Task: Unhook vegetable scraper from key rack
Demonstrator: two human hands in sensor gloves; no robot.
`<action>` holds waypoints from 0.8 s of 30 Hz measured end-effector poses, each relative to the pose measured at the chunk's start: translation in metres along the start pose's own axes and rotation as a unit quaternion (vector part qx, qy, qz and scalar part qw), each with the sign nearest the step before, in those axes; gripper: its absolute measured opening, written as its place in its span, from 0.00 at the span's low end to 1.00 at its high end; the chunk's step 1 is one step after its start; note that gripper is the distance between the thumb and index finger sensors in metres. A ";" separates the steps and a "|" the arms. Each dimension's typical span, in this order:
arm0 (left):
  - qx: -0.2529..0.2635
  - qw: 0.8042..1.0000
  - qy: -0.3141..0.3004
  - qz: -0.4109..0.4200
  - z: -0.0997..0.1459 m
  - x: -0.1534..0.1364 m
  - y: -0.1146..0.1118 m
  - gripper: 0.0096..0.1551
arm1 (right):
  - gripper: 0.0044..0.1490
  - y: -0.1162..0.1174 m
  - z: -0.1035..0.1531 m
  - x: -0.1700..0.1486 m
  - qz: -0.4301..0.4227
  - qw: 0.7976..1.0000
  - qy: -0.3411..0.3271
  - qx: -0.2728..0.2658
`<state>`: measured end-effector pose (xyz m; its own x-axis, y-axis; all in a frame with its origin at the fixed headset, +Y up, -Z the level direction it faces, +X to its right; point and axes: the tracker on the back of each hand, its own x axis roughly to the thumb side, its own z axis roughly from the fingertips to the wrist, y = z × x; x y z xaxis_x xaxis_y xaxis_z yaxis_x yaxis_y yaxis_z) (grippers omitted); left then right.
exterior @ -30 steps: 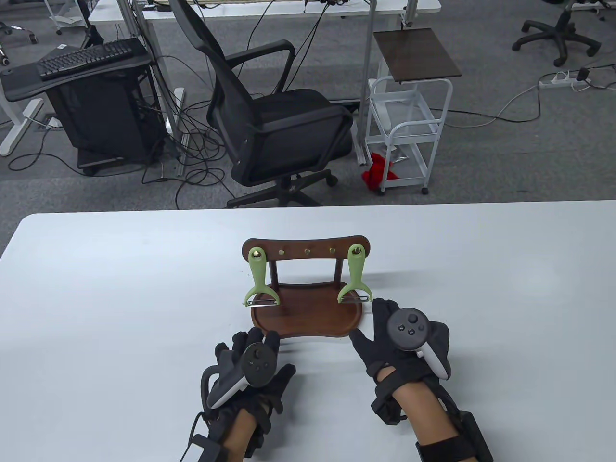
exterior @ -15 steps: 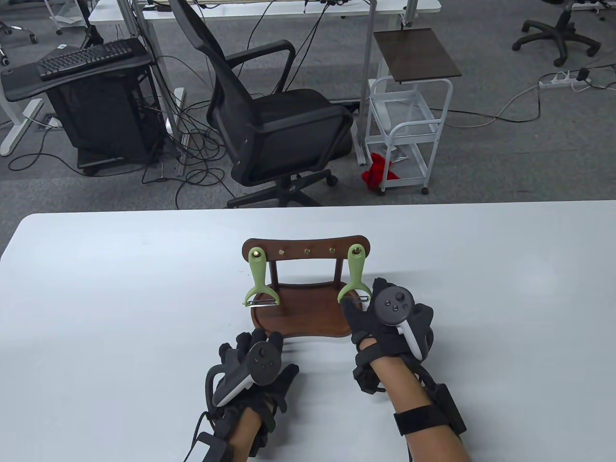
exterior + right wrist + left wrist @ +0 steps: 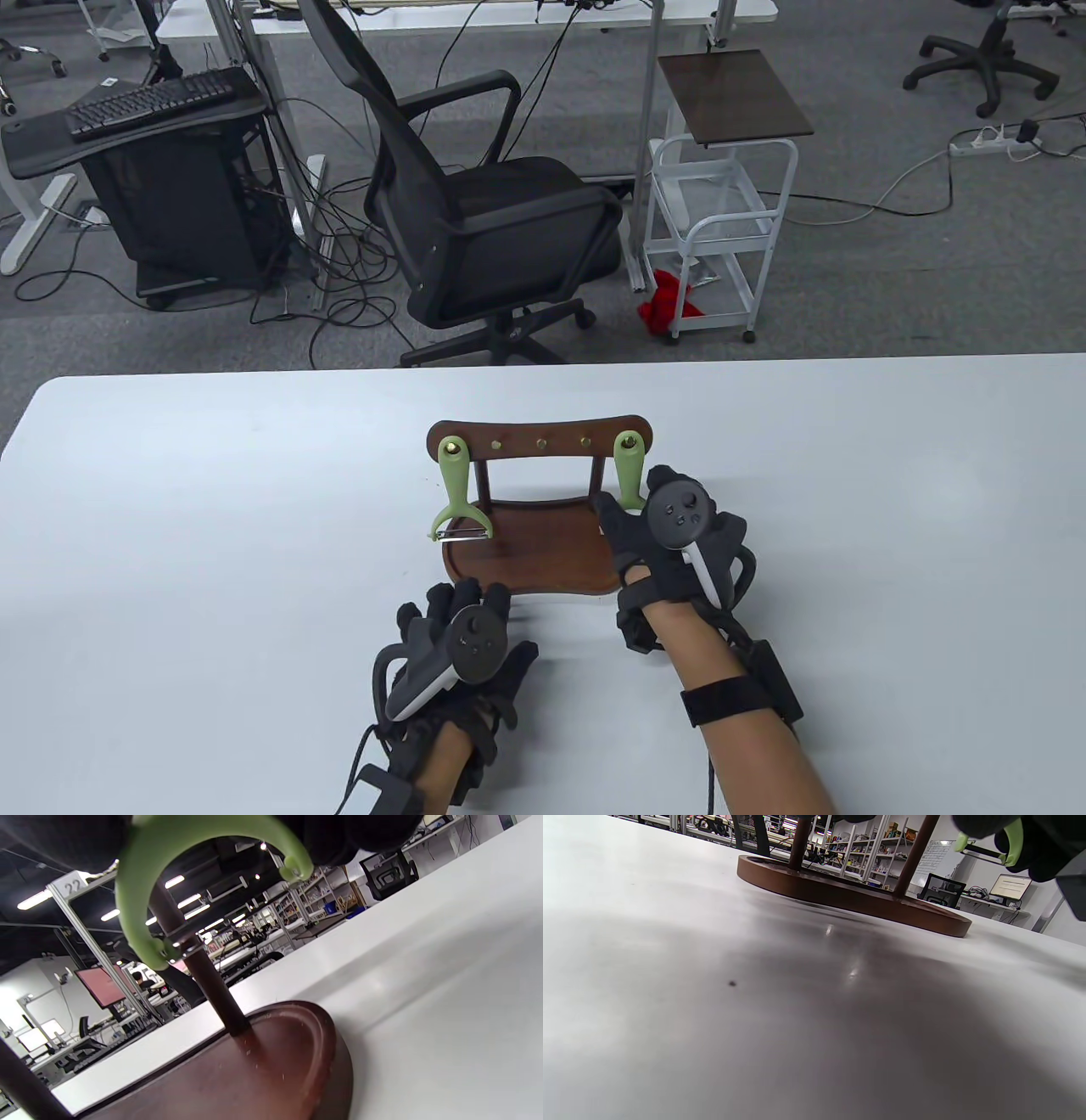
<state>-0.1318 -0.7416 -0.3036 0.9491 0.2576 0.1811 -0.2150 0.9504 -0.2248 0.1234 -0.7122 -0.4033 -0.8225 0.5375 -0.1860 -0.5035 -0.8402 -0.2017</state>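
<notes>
Fingers (image 3: 612, 519) — white table (image 3: 848, 509), office floor (image 3: 891, 272)

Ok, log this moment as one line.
right hand grips right green scraper | still hooked on wooden rack | left hand on table

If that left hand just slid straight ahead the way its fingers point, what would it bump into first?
Most likely the near rim of the wooden key rack's tray base. The left hand rests on the table just short of it, fingers aimed that way; only bare tabletop shows between them.
</notes>
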 end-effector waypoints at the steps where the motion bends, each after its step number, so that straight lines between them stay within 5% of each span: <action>1: -0.001 1.000 0.000 -0.001 -0.001 0.001 -0.001 0.46 | 0.47 -0.001 0.000 0.000 -0.007 1.000 -0.004 -0.001; 10: 0.005 1.000 0.011 -0.002 0.000 -0.002 -0.001 0.46 | 0.37 -0.009 -0.001 0.004 -0.023 0.999 -0.026 -0.013; 24: -0.003 1.000 0.019 -0.005 0.001 -0.003 -0.003 0.46 | 0.35 -0.017 0.001 0.009 -0.028 0.998 -0.055 -0.022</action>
<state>-0.1345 -0.7454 -0.3027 0.9593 0.2408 0.1477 -0.2039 0.9520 -0.2281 0.1248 -0.6931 -0.4003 -0.8183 0.5708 -0.0677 -0.5398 -0.8036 -0.2506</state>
